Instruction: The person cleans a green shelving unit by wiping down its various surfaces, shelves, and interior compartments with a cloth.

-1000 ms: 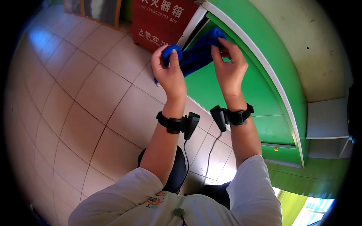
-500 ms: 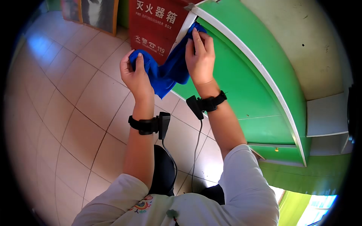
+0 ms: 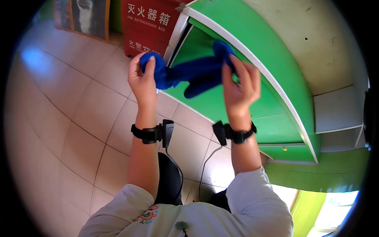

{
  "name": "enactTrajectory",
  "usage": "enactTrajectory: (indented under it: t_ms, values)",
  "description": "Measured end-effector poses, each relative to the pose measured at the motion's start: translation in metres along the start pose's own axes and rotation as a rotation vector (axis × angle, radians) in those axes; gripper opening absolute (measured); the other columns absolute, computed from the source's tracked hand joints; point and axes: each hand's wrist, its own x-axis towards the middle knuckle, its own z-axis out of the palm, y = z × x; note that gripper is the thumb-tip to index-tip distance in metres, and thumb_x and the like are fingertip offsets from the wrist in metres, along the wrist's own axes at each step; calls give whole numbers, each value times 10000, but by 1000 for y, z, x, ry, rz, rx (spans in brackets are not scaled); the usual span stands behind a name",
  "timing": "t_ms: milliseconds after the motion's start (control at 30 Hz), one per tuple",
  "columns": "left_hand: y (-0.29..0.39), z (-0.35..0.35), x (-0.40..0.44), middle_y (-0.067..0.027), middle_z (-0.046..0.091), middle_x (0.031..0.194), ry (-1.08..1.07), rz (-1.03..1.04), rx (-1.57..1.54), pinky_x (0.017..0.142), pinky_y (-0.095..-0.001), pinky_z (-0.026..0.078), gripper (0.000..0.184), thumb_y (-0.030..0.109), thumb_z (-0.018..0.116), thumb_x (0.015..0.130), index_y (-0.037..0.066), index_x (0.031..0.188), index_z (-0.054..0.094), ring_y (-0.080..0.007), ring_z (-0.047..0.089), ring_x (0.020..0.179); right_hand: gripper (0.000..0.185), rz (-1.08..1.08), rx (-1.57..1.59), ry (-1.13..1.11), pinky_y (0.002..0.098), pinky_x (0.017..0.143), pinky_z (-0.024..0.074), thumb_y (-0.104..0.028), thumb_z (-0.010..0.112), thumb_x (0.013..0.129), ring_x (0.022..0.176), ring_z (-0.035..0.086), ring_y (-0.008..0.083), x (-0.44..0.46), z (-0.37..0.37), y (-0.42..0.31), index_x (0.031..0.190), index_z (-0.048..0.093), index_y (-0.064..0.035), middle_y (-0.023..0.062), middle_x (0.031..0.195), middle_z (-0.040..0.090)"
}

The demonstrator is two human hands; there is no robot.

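A blue cloth (image 3: 197, 71) hangs stretched between my two hands in front of the green cabinet (image 3: 272, 114). My left hand (image 3: 144, 79) pinches its bunched left end, thumb on top. At the other end, my right hand (image 3: 241, 85) grips the cloth between thumb and fingers, slightly blurred by motion. A loose fold droops below the middle of the cloth. Both wrists wear black straps with small black devices, and a cable runs down from each.
A red fire extinguisher box (image 3: 148, 23) stands beyond the cabinet's left end. Framed pictures (image 3: 90, 17) lean at the upper left. Pale tiles (image 3: 79, 102) cover the floor. Grey shelves (image 3: 337, 108) are at the right, and a yellow-green curtain (image 3: 306, 213) hangs near a bright window.
My right hand has moved right and down, drawing the cloth out wider. My left hand stays nearly in place, still holding its end. The view has shifted slightly right.
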Motion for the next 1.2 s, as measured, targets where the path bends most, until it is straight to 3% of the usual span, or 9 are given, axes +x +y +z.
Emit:
enactTrajectory:
  t_ms: [67, 233, 467, 667, 767, 867, 1067, 1200]
  values:
    - [-6, 14, -10, -53, 644, 1022, -90, -24, -100, 854, -236, 488, 243, 53, 689, 882, 4, 1107, 612, -116, 605, 930, 301, -28, -183, 31, 308, 569, 488, 61, 796, 650, 686, 595, 215, -2, -26, 14, 925, 727, -42, 76, 809, 598]
    - [-27, 45, -35, -63, 645, 1033, -274, -44, -109, 864, -232, 473, 234, -2, 676, 870, -16, 1093, 607, -113, 605, 969, 252, -169, -310, -94, 368, 654, 458, -52, 790, 614, 734, 560, 245, 17, -9, 24, 846, 699, -92, 42, 835, 576]
    - [-46, 55, -43, -68, 652, 1036, -264, -52, -67, 873, -236, 472, 233, -23, 667, 859, 2, 1086, 617, -123, 610, 975, 241, 42, -356, -52, 367, 676, 449, -26, 795, 604, 745, 571, 245, 6, -40, 34, 810, 687, -89, 37, 808, 582]
    - [-44, 43, -31, -59, 659, 989, -229, -131, -41, 842, -225, 478, 216, -3, 669, 864, 4, 1074, 620, -112, 615, 933, 236, -98, -240, -102, 360, 704, 438, -52, 811, 598, 779, 567, 235, 35, 12, 18, 790, 679, -92, 31, 811, 587]
    - [-43, 33, -25, -44, 648, 1012, -237, -131, -16, 866, -222, 460, 222, 9, 658, 882, 7, 1100, 618, -98, 598, 945, 231, -33, -263, -88, 352, 700, 437, -49, 813, 597, 773, 568, 231, 26, -6, 20, 778, 674, -86, 31, 810, 589]
    - [-43, 32, -19, -49, 651, 993, -222, -94, -23, 847, -224, 468, 220, 11, 660, 876, 7, 1093, 623, -103, 602, 928, 203, 175, -353, -74, 346, 697, 436, -9, 790, 608, 762, 567, 222, 8, -32, 29, 757, 665, -69, 28, 808, 591]
    - [-49, 29, -21, -35, 643, 1028, -260, -128, -55, 877, -218, 450, 237, 13, 660, 885, 19, 1119, 619, -92, 589, 959, 189, 48, -212, -130, 358, 719, 425, -33, 787, 614, 748, 554, 220, 35, 4, 13, 740, 652, -73, 21, 791, 577]
    - [-43, 32, -25, -59, 655, 994, -255, -127, -44, 842, -225, 470, 223, 9, 667, 862, 10, 1082, 628, -112, 609, 920, 195, 74, -367, -126, 345, 736, 410, -51, 794, 609, 783, 554, 202, 20, -28, 23, 741, 659, -96, 0, 780, 575]
